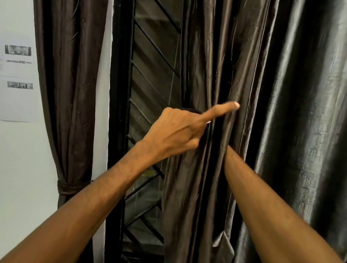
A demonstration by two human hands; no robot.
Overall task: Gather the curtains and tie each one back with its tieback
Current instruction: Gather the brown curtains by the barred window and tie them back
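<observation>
1. The right forearm (266, 211) runs into the curtain (214, 72) folds; the right hand is hidden behind the cloth, grip not visible.
2. The left hand (174, 131) pinches a fold, index finger straight.
3. Farther left, another curtain (68, 81) hangs bound by its tieback (70, 187).

right hand perhaps hidden behind curtain (214, 72) folds

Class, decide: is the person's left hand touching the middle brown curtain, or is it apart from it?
Touching. The head view shows the left hand gripping the folds of the middle brown curtain, with fabric bunched against its fingers.
</observation>
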